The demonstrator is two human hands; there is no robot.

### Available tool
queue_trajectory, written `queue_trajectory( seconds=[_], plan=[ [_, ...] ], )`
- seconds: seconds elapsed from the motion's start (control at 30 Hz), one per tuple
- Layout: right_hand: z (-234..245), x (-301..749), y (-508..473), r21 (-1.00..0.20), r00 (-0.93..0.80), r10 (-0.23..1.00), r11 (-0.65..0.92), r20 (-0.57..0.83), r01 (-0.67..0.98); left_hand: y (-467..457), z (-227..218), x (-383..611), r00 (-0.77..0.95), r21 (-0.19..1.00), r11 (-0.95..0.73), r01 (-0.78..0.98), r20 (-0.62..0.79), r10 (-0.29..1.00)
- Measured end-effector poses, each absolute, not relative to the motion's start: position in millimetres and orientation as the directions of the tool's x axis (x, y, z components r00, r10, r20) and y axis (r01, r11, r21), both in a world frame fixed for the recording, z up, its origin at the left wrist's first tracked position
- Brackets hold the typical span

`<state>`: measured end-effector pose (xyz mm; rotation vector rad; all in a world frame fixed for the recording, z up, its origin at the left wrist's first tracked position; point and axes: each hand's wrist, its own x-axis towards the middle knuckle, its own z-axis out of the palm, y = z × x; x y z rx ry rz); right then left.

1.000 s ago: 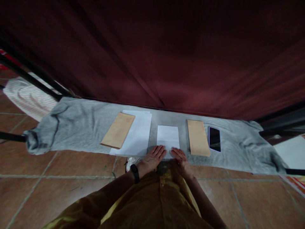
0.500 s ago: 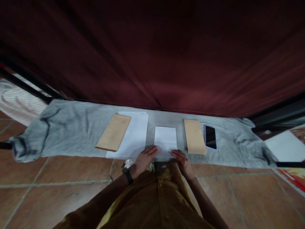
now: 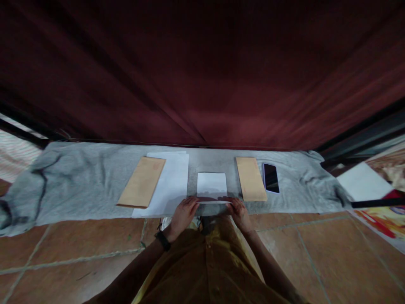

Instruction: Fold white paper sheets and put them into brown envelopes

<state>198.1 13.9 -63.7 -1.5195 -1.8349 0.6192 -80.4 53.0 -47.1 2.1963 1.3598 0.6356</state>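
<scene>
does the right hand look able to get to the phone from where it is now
Probably yes. The right hand holds the near edge of the white sheet, and the phone lies flat on the grey cloth just past the brown envelope beside it, with nothing upright between.

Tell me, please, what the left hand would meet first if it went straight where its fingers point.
The small white sheet, whose near edge the left hand seems to pinch; beyond it, probably only bare grey cloth.
</scene>
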Motion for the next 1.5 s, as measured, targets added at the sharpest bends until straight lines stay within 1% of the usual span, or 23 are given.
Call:
queue_trajectory(
  seconds=[0.13, 0.23, 0.43, 0.53, 0.67, 0.87, 0.93, 1.0, 1.07, 1.13, 1.17, 1.23, 1.3, 1.37, 1.5],
  plan=[
    [-65, 192, 24, -0.663, 0.014, 0.988, 0.092, 0.153, 0.743, 66, -48, -71, 0.240, 0.648, -0.176, 0.741, -0.010, 0.971],
    [-66, 188, 33, -0.631, 0.057, 0.992, 0.029, 0.116, 0.775, 76, -45, -64, 0.157, 0.627, -0.065, 0.776, -0.092, 0.983],
    [-63, 178, 49, -0.525, 0.163, 0.986, -0.122, 0.034, 0.842, 90, -39, -54, 0.063, 0.546, 0.042, 0.837, -0.172, 0.983],
    [-60, 175, 56, -0.462, 0.191, 0.980, -0.198, -0.062, 0.864, 95, -38, -50, 0.021, 0.507, 0.081, 0.858, -0.192, 0.981],
    [-56, 174, 63, -0.395, 0.222, 0.960, -0.273, -0.169, 0.877, 98, -38, -45, -0.025, 0.467, 0.120, 0.876, -0.203, 0.979],
    [-49, 172, 69, -0.360, 0.256, 0.940, -0.324, -0.225, 0.875, 96, -35, -39, -0.050, 0.447, 0.125, 0.886, -0.174, 0.983],
    [-47, 171, 71, -0.353, 0.272, 0.932, -0.344, -0.238, 0.870, 94, -33, -38, -0.052, 0.435, 0.107, 0.894, -0.136, 0.989],
    [-46, 171, 73, -0.357, 0.275, 0.929, -0.350, -0.247, 0.866, 91, -32, -38, -0.025, 0.423, 0.047, 0.905, -0.056, 0.998],
    [-45, 171, 75, -0.370, 0.261, 0.932, -0.341, -0.250, 0.864, 87, -31, -39, 0.048, 0.398, -0.069, 0.915, 0.062, 0.997],
    [-44, 172, 77, -0.376, 0.244, 0.936, -0.327, -0.252, 0.867, 82, -31, -39, 0.172, 0.351, -0.224, 0.909, 0.174, 0.970],
    [-44, 173, 78, -0.376, 0.236, 0.938, -0.321, -0.253, 0.869, 79, -31, -39, 0.246, 0.325, -0.304, 0.895, 0.207, 0.947],
    [-43, 174, 79, -0.378, 0.225, 0.940, -0.312, -0.256, 0.872, 73, -33, -37, 0.389, 0.294, -0.445, 0.846, 0.230, 0.892],
    [-42, 174, 79, -0.383, 0.221, 0.940, -0.311, -0.261, 0.870, 68, -37, -34, 0.477, 0.286, -0.524, 0.802, 0.220, 0.851],
    [-42, 174, 80, -0.383, 0.223, 0.938, -0.314, -0.265, 0.868, 65, -41, -32, 0.504, 0.282, -0.543, 0.791, 0.202, 0.840],
    [-41, 173, 84, -0.369, 0.241, 0.934, -0.329, -0.263, 0.869, 66, -48, -31, 0.481, 0.292, -0.513, 0.807, 0.181, 0.858]
  ],
)
